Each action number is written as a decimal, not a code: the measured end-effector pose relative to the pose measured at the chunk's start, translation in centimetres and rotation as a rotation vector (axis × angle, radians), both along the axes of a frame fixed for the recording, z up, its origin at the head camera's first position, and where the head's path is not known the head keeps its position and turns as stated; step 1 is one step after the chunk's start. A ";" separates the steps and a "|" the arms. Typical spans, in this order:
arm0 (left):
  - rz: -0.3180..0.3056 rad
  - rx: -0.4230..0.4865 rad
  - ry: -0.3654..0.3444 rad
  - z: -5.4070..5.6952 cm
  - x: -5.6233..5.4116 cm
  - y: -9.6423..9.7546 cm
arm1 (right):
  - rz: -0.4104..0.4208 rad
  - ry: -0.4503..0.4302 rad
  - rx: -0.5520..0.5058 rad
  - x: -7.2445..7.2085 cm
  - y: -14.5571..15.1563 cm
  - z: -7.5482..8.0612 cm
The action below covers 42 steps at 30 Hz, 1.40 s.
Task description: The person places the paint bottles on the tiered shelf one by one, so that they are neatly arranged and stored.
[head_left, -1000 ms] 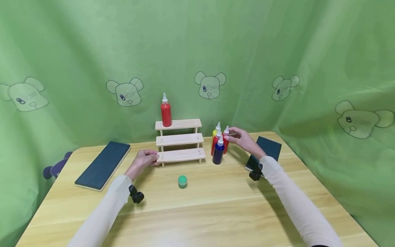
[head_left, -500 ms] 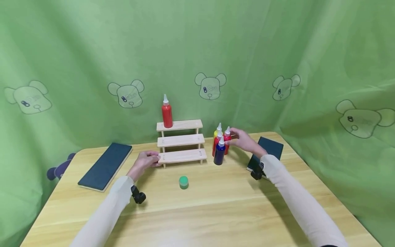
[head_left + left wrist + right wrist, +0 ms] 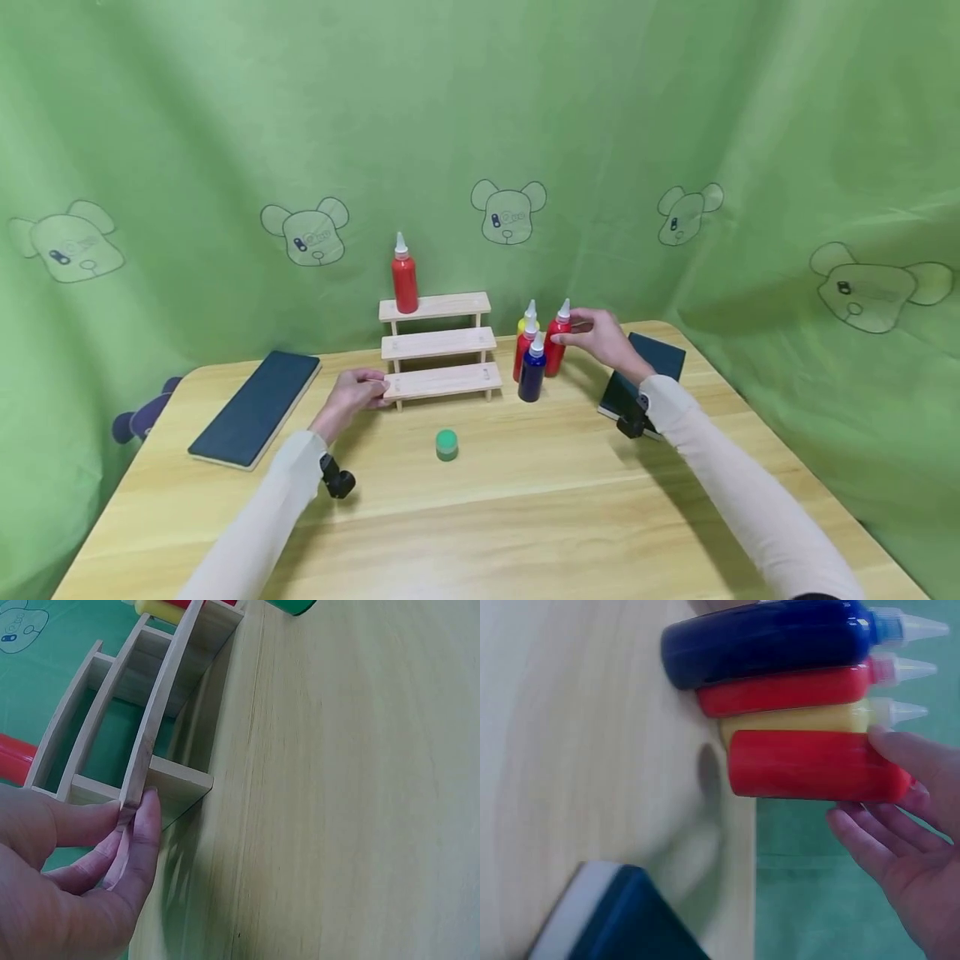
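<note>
My left hand (image 3: 351,398) pinches the left end of the lowest step of a three-tier wooden stand (image 3: 446,381), thumb above and fingers beneath. A red squeeze bottle (image 3: 405,286) with a white nozzle stands on the top tier, toward its left. To the right of the stand, my right hand (image 3: 606,340) grips another red squeeze bottle (image 3: 810,766) near its shoulder, thumb on one side and fingers on the other. That bottle leans slightly right in the head view. Grouped beside it are a blue bottle (image 3: 532,379), a red bottle (image 3: 787,691) and a partly hidden yellow bottle (image 3: 802,724).
In front of the stand sits a small green-lidded jar (image 3: 447,446). A dark flat notebook (image 3: 257,408) lies at the left, and another dark notebook (image 3: 658,357) lies under the right forearm. A green curtain (image 3: 600,125) hangs behind the wooden table (image 3: 480,525).
My right hand has shifted the gripped red bottle slightly up and right, away from the other bottles, and it now leans. My left hand keeps its hold on the stand.
</note>
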<state>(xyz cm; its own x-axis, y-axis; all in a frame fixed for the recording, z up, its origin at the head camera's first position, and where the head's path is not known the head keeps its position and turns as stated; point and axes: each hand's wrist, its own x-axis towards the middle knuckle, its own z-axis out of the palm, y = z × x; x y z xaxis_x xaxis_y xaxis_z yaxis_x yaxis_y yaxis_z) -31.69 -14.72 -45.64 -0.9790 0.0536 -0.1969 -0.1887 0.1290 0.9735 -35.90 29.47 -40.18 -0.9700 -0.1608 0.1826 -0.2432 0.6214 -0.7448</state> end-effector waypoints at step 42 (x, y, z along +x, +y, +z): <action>0.030 0.010 0.011 -0.5 0.0 -0.1 | 0.034 -0.060 -0.613 -3.6 -12.1 9.7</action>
<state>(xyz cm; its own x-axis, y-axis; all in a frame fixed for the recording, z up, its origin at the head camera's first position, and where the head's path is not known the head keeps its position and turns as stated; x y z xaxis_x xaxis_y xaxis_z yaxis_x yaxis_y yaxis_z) -31.69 -14.83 -46.13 -0.9822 0.0261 -0.1860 -0.1819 0.1133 0.9768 -39.49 17.35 -30.47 -0.9776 -0.0745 0.1968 -0.2019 0.0681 -0.9770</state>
